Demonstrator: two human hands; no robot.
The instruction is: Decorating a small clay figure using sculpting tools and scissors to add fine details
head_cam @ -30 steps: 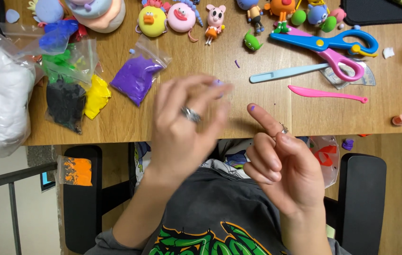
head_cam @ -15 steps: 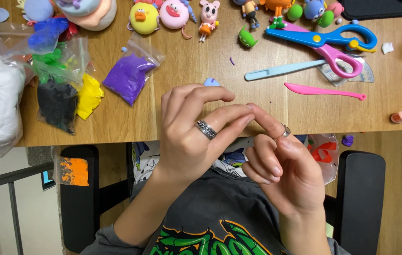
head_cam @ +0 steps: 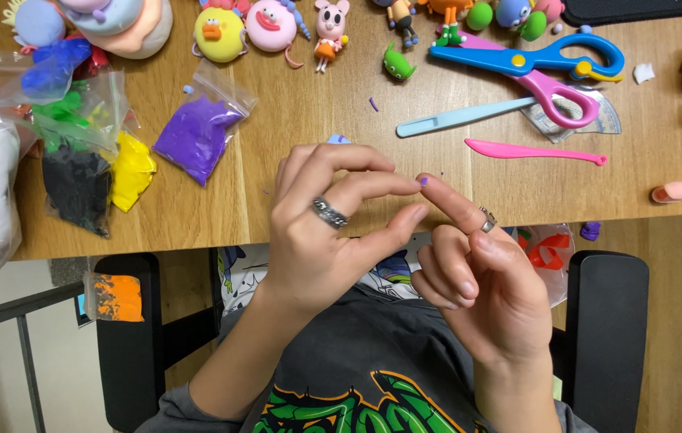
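Compared with a second ago: left hand no longer a flat, blurred palm sweeping over the right, now settled and sharp, fingers curled forward, index and middle tips brought up against the tip of the right index finger. Right hand barely shifted: index extended up and to the left, other three fingers folded into the palm, ring on the extended finger. Tiny purple clay bit now visible right at the contact point, sitting on the right index fingertip where the left fingertips meet it; a second ago hidden under the left palm. Reads as rubbing between palm and finger giving way to fine fingertip work on the piece, judging by posture only. Grip state: left fingers bent in a loose pinch closing on the purple bit, not clenched; right hand grasping nothing, just carrying the bit on the fingertip. Too small to tell the bit's shape or whether it is stuck to the left or right finger. Position of the bit: over the near edge of the wooden table, well apart from the purple clay bag, the pink modelling tool and the scissors further back.
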